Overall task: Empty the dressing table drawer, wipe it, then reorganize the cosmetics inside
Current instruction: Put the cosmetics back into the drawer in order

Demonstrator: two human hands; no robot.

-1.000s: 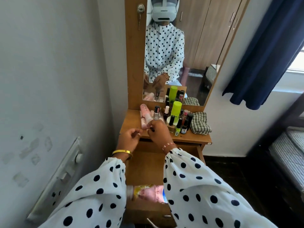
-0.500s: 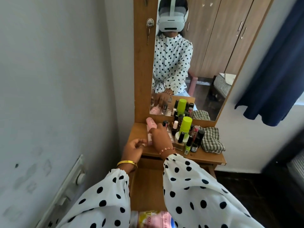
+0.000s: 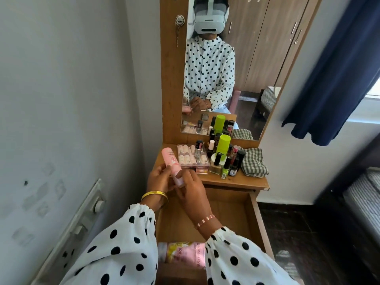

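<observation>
Both hands grip a pink tube (image 3: 172, 167) above the open drawer (image 3: 230, 210): the left hand (image 3: 159, 181) curls round its middle, the right hand (image 3: 190, 189) pinches its lower end (its print is illegible). Inside the drawer's near end lies a pink-and-yellow pack (image 3: 185, 255) reading "10X" and "Gluta Hya". On the worktop (image 3: 236, 181) stand a clear box of press-on nails (image 3: 190, 156), nail-polish bottles (image 3: 226, 166), a lime-green can (image 3: 223, 144) and a checked cloth (image 3: 254, 162).
</observation>
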